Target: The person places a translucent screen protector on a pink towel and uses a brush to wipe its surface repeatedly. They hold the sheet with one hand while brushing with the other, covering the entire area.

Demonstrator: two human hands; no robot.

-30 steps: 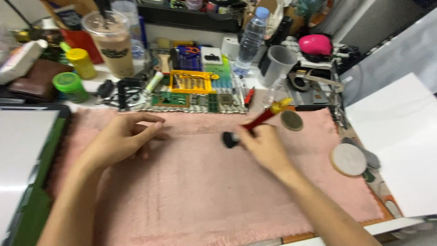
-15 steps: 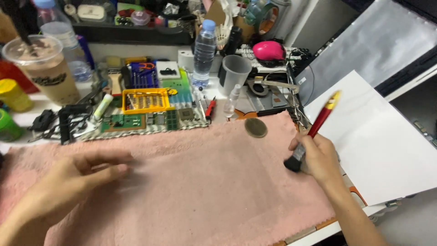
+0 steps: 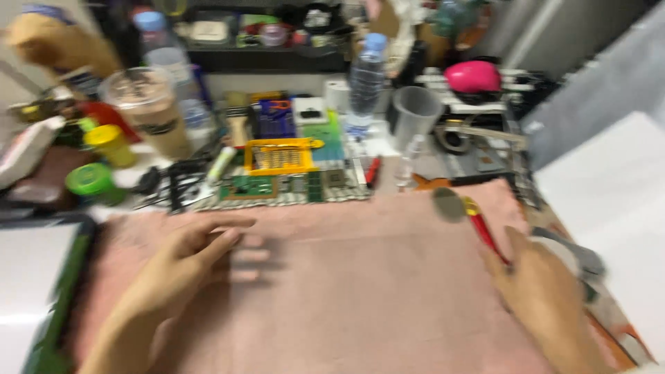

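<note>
Right hand swung back from right edge onto pink cloth; gripped red-handled tool, handle toward round dark disc; left hand spread flat, empty, blurred.

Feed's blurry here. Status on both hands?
Left hand open, flat on pink cloth mat. Right hand shut on red-handled tool. Nothing between them.

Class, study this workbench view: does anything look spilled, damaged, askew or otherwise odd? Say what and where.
Nothing looks spilled or broken, though blur hides fine detail. The back of the bench is crowded, but the iced drink cup and water bottle stand upright. The right hand holds a red-handled tool over the pink towel; the left hand rests on it.
</note>
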